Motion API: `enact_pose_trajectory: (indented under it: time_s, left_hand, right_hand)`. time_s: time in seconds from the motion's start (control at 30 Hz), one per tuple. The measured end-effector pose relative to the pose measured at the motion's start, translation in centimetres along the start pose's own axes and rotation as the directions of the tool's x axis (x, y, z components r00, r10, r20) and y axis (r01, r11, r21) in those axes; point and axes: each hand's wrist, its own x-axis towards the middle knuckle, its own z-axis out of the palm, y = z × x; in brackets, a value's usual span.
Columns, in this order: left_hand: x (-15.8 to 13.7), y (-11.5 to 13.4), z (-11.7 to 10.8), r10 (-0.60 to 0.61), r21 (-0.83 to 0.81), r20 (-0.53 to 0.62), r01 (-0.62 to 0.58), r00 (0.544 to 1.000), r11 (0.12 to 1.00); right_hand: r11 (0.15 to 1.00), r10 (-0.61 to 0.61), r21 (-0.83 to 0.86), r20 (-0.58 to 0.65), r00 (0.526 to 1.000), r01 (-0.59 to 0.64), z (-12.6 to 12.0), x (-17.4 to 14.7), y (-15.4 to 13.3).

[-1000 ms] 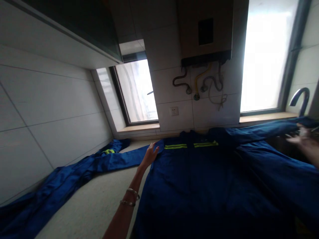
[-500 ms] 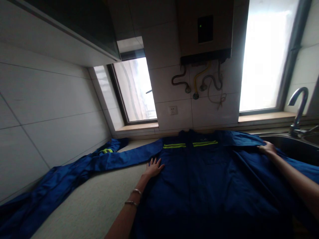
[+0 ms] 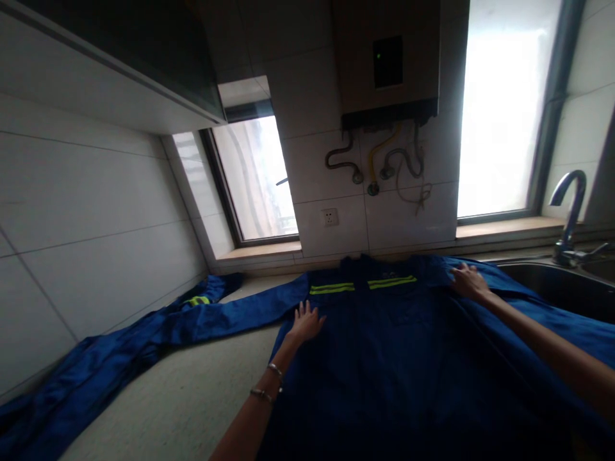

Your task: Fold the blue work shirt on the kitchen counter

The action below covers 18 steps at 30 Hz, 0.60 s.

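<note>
A dark blue work jacket (image 3: 375, 358) with yellow-green stripes across the chest lies spread on the counter, its collar toward the wall. My left hand (image 3: 306, 321) rests on its left side just below the stripe, fingers spread. Over at the right shoulder, my right hand (image 3: 469, 282) touches the cloth with its fingers loosely bent and apart. The jacket's left sleeve stretches out along the counter, and its right one drapes toward the sink. Shadow hides the lower part of the jacket.
Another blue garment (image 3: 96, 371) with a yellow-green band lies along the left wall on the pale counter (image 3: 192, 384). At the right is a sink (image 3: 557, 288) with a curved faucet (image 3: 569, 211). A water heater (image 3: 387, 64) and pipes hang on the back wall between two windows.
My right hand has let go of the sleeve edge and moved left to the jacket's shoulder. My left hand has shifted slightly right. The view has turned a little.
</note>
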Motion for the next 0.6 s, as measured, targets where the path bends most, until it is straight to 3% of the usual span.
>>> enact_pose_trajectory:
  time_s: [0.1,0.23,0.4,0.6]
  left_hand:
    - [1.4,2.5,1.0,0.107,-0.06,-0.111,-0.114,0.988,0.992]
    - [1.8,4.0,2.5,0.223,-0.058,-0.145,-0.234,0.964,0.971]
    - [1.8,3.7,2.9,0.218,-0.045,-0.121,-0.224,0.969,0.973]
    - [1.8,3.8,2.5,0.215,-0.086,-0.117,-0.226,0.97,0.97]
  right_hand:
    - [0.994,-0.088,-0.046,0.139,0.986,0.095,3.4,1.5,-3.7]
    - [0.998,-0.041,0.05,0.228,0.973,0.03,8.2,3.8,-8.2]
    - [0.985,-0.068,0.171,0.273,0.96,0.021,13.4,7.1,-11.7]
    - [0.977,-0.054,0.214,0.219,0.974,0.006,18.6,10.4,-15.0]
